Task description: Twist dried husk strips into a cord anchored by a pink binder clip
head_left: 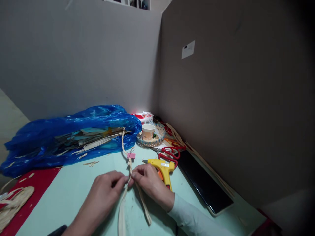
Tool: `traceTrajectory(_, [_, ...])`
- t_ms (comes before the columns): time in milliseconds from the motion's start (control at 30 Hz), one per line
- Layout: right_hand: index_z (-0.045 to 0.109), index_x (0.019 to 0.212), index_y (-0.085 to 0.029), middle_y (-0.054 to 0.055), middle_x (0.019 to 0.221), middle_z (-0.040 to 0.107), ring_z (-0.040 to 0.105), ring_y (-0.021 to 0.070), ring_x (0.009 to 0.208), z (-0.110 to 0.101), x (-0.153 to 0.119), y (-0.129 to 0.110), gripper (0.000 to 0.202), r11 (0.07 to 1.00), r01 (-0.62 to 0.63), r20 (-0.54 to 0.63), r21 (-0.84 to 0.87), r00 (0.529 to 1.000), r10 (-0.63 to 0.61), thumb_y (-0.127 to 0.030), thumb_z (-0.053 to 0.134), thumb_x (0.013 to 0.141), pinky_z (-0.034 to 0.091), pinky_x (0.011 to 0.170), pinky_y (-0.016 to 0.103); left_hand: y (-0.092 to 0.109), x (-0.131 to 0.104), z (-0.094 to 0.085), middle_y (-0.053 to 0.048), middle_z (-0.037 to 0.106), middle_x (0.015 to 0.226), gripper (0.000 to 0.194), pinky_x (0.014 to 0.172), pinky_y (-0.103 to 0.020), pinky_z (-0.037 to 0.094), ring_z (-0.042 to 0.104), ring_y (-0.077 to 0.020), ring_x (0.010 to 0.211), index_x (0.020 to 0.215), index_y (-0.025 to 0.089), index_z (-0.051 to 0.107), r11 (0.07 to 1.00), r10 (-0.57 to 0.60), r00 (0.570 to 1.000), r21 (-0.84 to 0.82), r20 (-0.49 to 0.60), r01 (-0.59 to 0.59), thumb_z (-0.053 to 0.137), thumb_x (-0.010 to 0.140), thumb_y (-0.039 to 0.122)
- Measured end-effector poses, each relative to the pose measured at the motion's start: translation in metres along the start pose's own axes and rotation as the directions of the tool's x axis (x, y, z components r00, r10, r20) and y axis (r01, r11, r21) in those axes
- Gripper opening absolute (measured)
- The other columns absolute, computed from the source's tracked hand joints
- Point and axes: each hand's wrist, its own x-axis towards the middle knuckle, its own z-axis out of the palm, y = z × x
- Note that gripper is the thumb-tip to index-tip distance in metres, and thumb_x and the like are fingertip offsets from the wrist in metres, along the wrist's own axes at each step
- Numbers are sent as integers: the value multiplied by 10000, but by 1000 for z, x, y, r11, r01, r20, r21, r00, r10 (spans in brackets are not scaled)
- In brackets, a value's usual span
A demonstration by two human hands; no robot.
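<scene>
My left hand [108, 188] and my right hand [147, 182] meet at the middle of the table, fingers pinched on a braid of pale flat plant strips [130, 167]. Two loose strip ends hang from the pinch toward me, a wide one [122, 214] on the left and a narrower one [145, 208] on the right. Just beyond my fingertips, a pink binder clip [131, 155] grips the braid. Past the clip, the braid's far end [123, 139] curves up to the blue bag. A yellow glue gun [163, 167] lies right beside my right hand, partly hidden by it.
A blue plastic bag [73, 119] with dried strips spreads at the back left. A woven basket [161, 131] holding a paper cup [148, 132] stands at the back. Red-handled scissors [169, 154] and a black flat device [204, 182] lie right. A woven piece [18, 205] sits left.
</scene>
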Motion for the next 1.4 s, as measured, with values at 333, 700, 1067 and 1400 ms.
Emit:
traceTrajectory(333, [678,694,-129,-8,582,610,487,116,586,-2,-5,-1,251,994,2,39,-107,999,2,-68,462,807,330,565,206,-14,19,30,79,442,535,236,445,-220,256,325,-81,418,725,177,541,729,4,974,-667,227,153,528,771,408])
traceTrajectory(700, [614,798,-201,88,746,657,593,212,705,-8,-22,-10,234,637,50,54,-769,998,-13,-225,418,922,262,560,298,-15,14,32,36,471,523,263,570,-263,309,436,-163,578,561,181,571,914,-134,991,-387,-13,119,507,740,363])
traceTrajectory(1067, [587,996,-149,129,909,673,647,303,726,31,-36,-6,365,453,239,267,-859,964,-3,-14,569,658,248,488,332,-23,13,34,82,377,466,272,463,-220,164,240,-72,450,693,133,691,616,-257,932,-700,256,363,681,642,400])
traceTrajectory(1400, [642,858,-201,71,825,670,613,228,784,1,-28,-20,266,644,154,65,-749,985,-160,-331,427,946,356,648,325,-24,12,32,12,615,575,198,567,-224,382,551,-145,609,661,142,707,465,-205,943,-821,264,331,763,599,322])
